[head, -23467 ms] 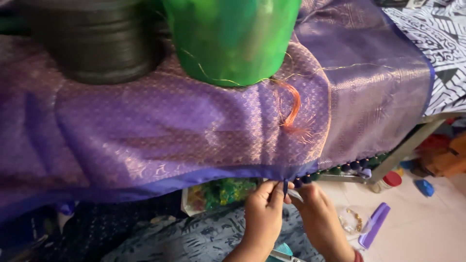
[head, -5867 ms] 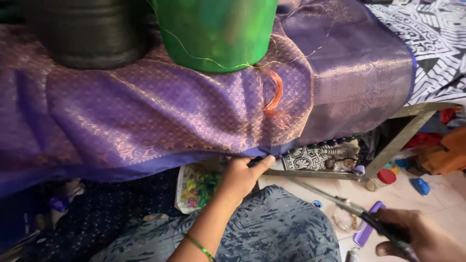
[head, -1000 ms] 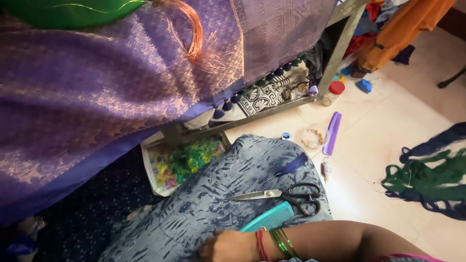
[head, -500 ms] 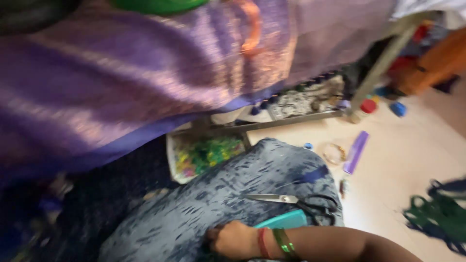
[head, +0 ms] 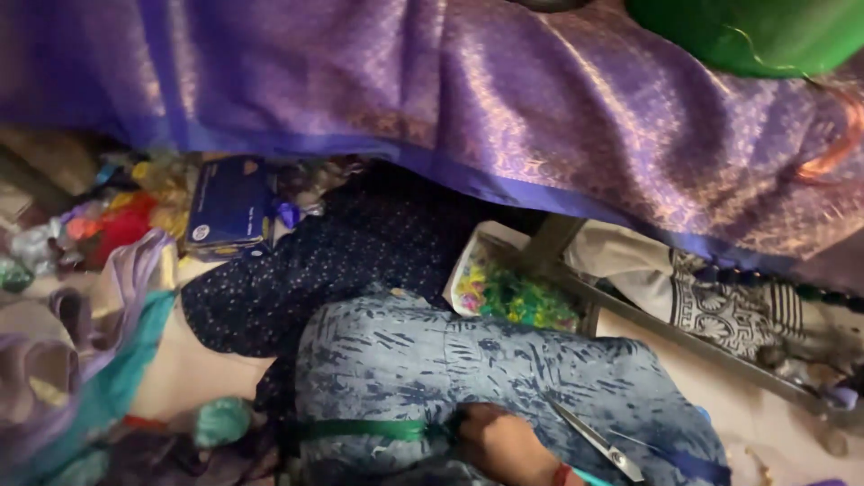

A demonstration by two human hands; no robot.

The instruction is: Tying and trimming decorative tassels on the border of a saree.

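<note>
The view has swung left since half a second ago, bringing a heap of cloth scraps (head: 81,360) into sight. One hand (head: 504,445), which one I cannot tell, lies on the lap gripping a green strap (head: 360,430); scissors (head: 598,443) rest just beside it. Beyond, a bead tray (head: 513,292) sits under the purple cloth (head: 504,99).

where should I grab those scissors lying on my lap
Probably by the handle end, coming from the lower right. The scissors lie flat on the blue patterned cloth over the knee, blades closed and pointing up-left toward the hand; the handles run out of view at the bottom edge.
</note>
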